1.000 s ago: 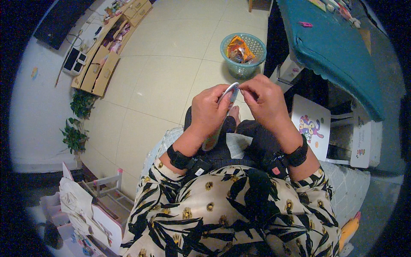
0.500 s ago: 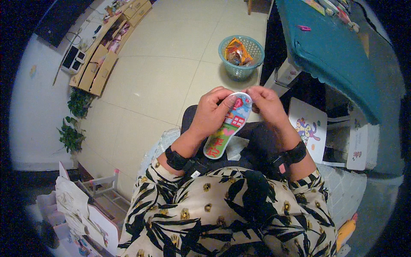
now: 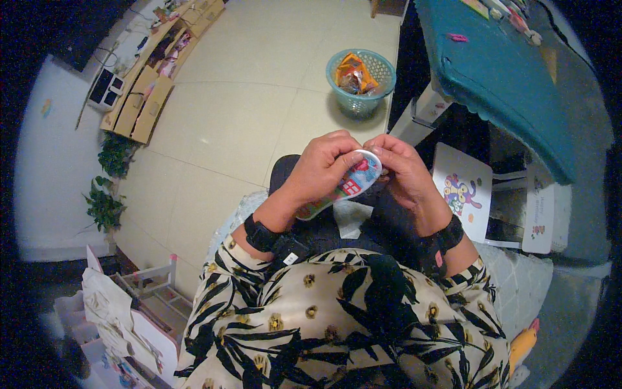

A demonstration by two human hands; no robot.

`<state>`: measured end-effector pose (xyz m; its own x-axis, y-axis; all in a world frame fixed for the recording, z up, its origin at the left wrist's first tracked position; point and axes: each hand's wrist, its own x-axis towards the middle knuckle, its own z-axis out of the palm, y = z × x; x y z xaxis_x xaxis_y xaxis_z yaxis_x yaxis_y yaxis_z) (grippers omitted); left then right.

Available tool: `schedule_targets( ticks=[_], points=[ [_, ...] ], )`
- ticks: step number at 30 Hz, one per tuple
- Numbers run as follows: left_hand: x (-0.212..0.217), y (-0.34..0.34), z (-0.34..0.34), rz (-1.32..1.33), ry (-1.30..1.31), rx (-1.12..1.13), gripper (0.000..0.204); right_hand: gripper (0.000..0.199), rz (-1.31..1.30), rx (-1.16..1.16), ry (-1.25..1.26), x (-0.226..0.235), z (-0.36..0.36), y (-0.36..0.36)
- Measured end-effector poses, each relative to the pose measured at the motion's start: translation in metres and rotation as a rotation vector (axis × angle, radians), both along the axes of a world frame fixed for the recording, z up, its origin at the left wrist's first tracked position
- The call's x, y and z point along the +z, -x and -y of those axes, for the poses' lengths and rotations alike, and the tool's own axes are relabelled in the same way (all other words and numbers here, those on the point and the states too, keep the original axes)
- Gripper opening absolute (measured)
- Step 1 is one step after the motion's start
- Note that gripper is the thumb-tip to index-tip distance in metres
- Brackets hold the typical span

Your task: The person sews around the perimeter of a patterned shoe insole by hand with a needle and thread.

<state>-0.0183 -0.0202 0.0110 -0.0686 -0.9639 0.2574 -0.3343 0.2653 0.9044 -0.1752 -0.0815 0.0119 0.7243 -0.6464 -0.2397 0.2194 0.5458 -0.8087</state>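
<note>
An insole (image 3: 350,186) with a colourful stitched picture and a white rim is held above my lap, tilted with its toe end up and to the right. My left hand (image 3: 322,170) grips it, the thumb flat on the patterned face and the fingers behind. Close to the rim of the toe end, my right hand (image 3: 403,170) has its thumb and forefinger pinched together; whatever is between them is too small to make out. A whitish piece of paper or cloth (image 3: 352,220) lies on my dark trousers below the insole.
A green plastic basket (image 3: 364,104) holding orange packaging stands on the tiled floor ahead. To the right is a table with a teal cloth (image 3: 499,71), a pink item (image 3: 457,37) on it. A white child's chair (image 3: 461,185) with a cartoon animal stands nearby. Cardboard boxes (image 3: 133,107) line the left wall.
The insole has turned, its heel end swinging left and partly behind my left hand. My right hand has come lower and closer to the left at the toe end.
</note>
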Motion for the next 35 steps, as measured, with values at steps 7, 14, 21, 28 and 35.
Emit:
schedule_targets(
  ticks=[7, 14, 21, 28, 35],
  points=[
    [0.006, 0.004, -0.004, -0.152, -0.194, 0.029, 0.016, 0.007, 0.489, -0.174, -0.449, -0.020, 0.023, 0.021],
    [0.006, -0.015, -0.005, -0.420, -0.260, 0.289, 0.017, 0.019, 0.308, -0.593, -0.312, -0.100, 0.084, 0.104],
    [-0.006, -0.014, -0.007, -0.462, -0.206, 0.301, 0.019, 0.012, -0.161, -0.814, -0.013, -0.137, 0.084, 0.135],
    [-0.019, -0.014, 0.004, -1.067, -0.289, -0.019, 0.018, 0.007, -0.394, -0.428, 0.593, -0.049, 0.039, 0.035],
    [-0.048, -0.004, 0.010, -1.427, -0.280, -0.522, 0.025, 0.010, -0.381, -0.145, 1.345, 0.015, 0.008, -0.015]
  ],
)
